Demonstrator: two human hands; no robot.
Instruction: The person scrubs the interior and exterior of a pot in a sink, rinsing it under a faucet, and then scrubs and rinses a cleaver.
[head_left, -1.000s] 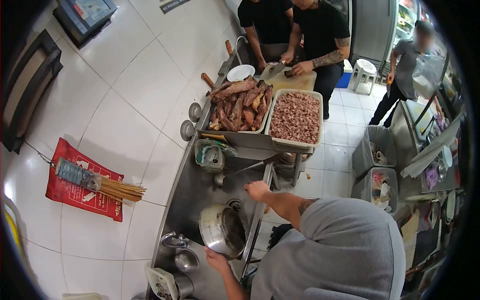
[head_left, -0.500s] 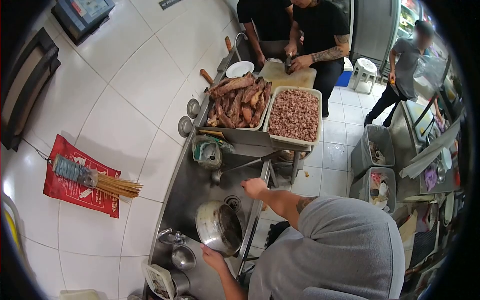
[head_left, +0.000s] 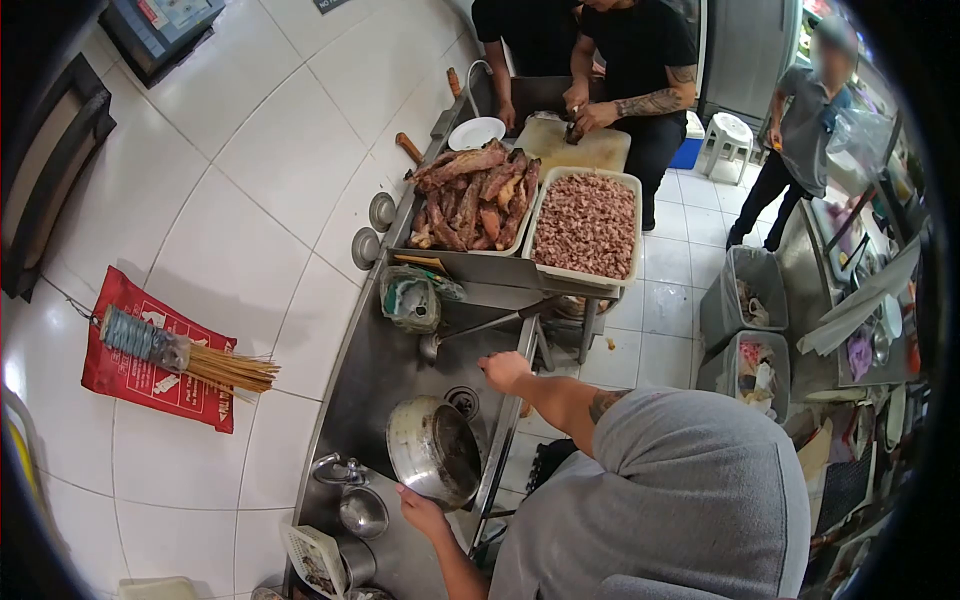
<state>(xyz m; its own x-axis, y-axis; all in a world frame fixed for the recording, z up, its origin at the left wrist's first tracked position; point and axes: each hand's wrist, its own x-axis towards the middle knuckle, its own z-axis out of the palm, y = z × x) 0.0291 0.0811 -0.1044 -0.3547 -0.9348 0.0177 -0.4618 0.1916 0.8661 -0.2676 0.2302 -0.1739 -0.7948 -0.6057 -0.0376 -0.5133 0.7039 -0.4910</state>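
A dented metal pot [head_left: 415, 450] is tilted on its side in the steel sink, its dark, stained inside turned toward my body. My left hand [head_left: 422, 512] grips the pot at its lower edge. Above the sink, beyond the pot and apart from it, my right hand [head_left: 507, 372] has its fingers curled together; whatever they hold, if anything, is hidden. The round drain [head_left: 463, 402] lies between the pot and my right hand. A long-handled ladle [head_left: 480, 330] rests farther up the sink, beside a plastic container [head_left: 409, 299].
A tap [head_left: 340, 469] and metal bowl [head_left: 363, 513] are beside the pot. Trays of cooked meat [head_left: 470, 205] and chopped meat [head_left: 588, 225] stand beyond the sink. Two co-workers work at a cutting board [head_left: 570, 146]. Another person [head_left: 805, 120] stands near grey bins [head_left: 745, 290].
The view has shifted slightly. The person at the far right has moved a little to the left. My left hand still holds the pot, and my right hand remains over the sink.
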